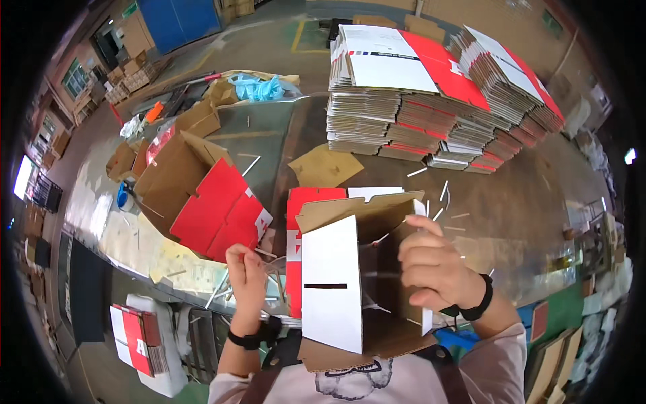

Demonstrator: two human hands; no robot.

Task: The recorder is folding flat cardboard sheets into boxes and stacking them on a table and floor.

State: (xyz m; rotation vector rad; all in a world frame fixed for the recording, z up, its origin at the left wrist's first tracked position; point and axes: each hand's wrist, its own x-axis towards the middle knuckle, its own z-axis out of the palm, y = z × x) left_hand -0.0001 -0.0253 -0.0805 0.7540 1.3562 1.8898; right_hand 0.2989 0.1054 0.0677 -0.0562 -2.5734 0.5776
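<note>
In front of my body stands an open cardboard box (pixel 332 252) with white and red outer faces, its flaps spread and its brown inside showing. A dark slot marks the white flap on its left. My right hand (pixel 434 266) is curled over the box's right flap, fingertips near its upper corner. Left of the box, apart from it, my left hand (pixel 246 277) is closed, with its fingertips pressed together; whatever it may hold is too small to make out. Just beyond that hand, a second open box (pixel 219 209), red outside, leans on the table.
High stacks of flat red and white cartons (pixel 404 101) fill the table's far right. A loose brown cardboard piece (pixel 326 165) lies mid-table among scattered thin white strips. Blue plastic (pixel 254 87) and a blue tape roll (pixel 124 197) are at the left. Folded cartons (pixel 138 340) rest lower left.
</note>
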